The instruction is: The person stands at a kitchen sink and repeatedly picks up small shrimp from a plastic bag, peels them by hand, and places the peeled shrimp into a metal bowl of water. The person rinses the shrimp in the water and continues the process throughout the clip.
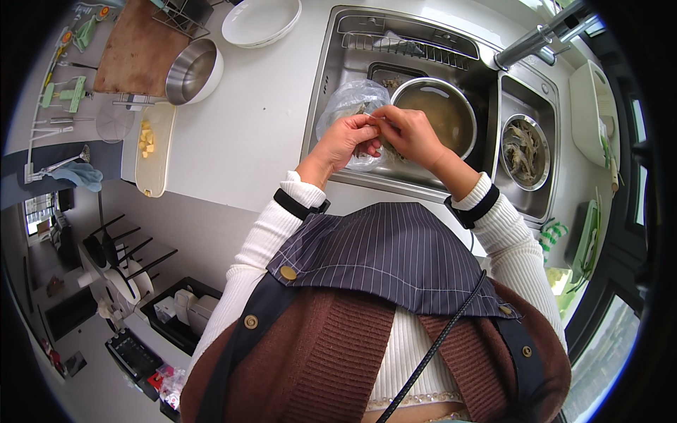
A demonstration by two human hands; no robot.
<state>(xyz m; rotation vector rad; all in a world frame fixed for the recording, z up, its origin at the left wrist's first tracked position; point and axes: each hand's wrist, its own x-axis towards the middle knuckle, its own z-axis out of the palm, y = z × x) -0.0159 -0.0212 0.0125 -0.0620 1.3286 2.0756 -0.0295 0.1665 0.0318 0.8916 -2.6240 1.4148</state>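
Observation:
My left hand [350, 141] and my right hand [410, 133] meet above the left basin of a steel sink [407, 177]. The fingers of both are pinched together; a thin pale tip shows between them, and what the left hand holds is mostly hidden. Under and behind my left hand is a clear plastic bag [365, 91] with greyish contents. A steel bowl of cloudy water [449, 119] stands just beyond my right hand. In the small right basin sits a steel bowl [547, 172] of raw shrimp [521, 150]. A few small scraps [392, 82] lie near the bag.
A wire rack [439, 57] spans the sink's back, with the faucet [521, 47] at the right. On the counter stand white plates [262, 24], a steel pot [195, 74], a wooden cutting board [140, 47] and a long tray [158, 174] with yellowish pieces. A white bin [582, 113] is far right.

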